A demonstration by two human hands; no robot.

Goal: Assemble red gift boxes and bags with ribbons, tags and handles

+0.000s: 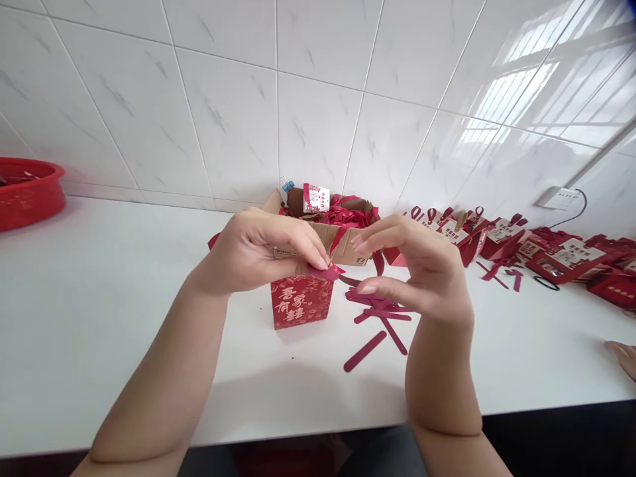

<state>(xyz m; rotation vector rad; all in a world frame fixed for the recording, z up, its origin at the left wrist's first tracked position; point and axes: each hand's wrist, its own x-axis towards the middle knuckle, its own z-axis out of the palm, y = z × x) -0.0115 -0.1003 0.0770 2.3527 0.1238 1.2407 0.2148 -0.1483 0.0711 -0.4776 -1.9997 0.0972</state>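
Note:
My left hand [268, 248] pinches the end of a dark red strap [325, 272] between thumb and fingertips, together with a bit of red ribbon. The strap bends in a loop towards my right hand [417, 271], whose thumb and fingers are apart around it; part of the loop is hidden behind the fingers. Just below my left fingertips, a red gift box [301, 303] with white lettering stands upright on the white table, its top covered by my hand. Several loose dark red strips [365, 351] lie on the table under my right hand.
Behind my hands stands an open cardboard box [348, 246] full of red ribbon, with a printed tag [317, 198]. Red gift boxes [501, 233] with strap handles line the wall at right. A red basin [32, 195] sits far left. Another person's hand [623, 354] rests at the right edge.

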